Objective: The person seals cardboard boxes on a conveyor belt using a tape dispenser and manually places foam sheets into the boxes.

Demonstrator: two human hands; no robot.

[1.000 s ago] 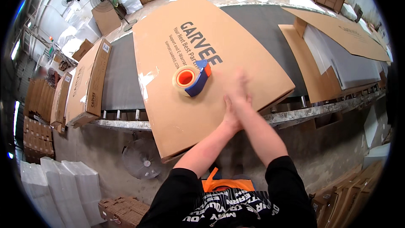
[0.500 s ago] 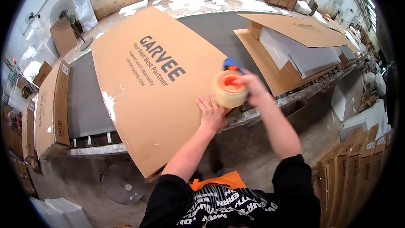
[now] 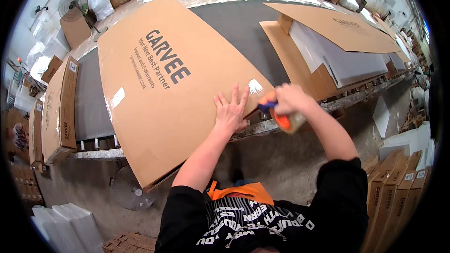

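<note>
A large flat cardboard box point(image 3: 154, 112) lies askew across the conveyor, its near corner jutting past the conveyor's front edge. My left hand point(image 3: 229, 114) rests on the box top near its right edge, fingers spread. In my right hand point(image 3: 291, 98) is a tape dispenser point(image 3: 282, 118) with an orange core and a blue part, slightly blurred. It is at the box's right end, beside the edge. A shiny piece of clear tape point(image 3: 255, 86) sticks to the top close to that corner, and another tape strip point(image 3: 117, 97) shows at the left edge.
The dark conveyor belt point(image 3: 225, 21) runs left to right. An open box with white foam point(image 3: 323, 61) stands on it at right; closed boxes point(image 3: 58, 107) stand at left. Stacked cartons point(image 3: 393, 187) are at lower right, foam sheets point(image 3: 70, 227) and a fan point(image 3: 133, 189) at lower left.
My right hand has brought the tape dispenser down and right, from above the box to its right edge. A piece of tape now shows at that corner. My left hand remains on the box.
</note>
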